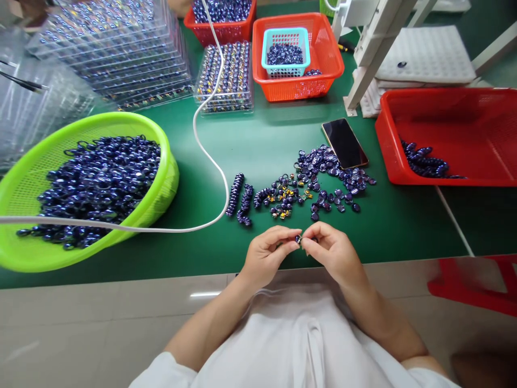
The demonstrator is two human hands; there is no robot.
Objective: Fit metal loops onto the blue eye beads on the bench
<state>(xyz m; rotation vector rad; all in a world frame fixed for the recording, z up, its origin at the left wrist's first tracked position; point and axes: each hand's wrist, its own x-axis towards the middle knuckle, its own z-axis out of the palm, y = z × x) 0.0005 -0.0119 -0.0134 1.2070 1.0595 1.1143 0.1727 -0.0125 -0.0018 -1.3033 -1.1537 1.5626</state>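
Pinching the small dark piece softly, with still hands, seemed the best way to work on it: the left hand held it by finger and thumb over the near edge of the green table, and the right hand pinched at its other side, though I could not tell if that hand hid another piece. Just past the hands lay loose shiny pieces near a black phone, with a big lime basket to the left and a red tray to the right. Below, the floor had pale tiles.
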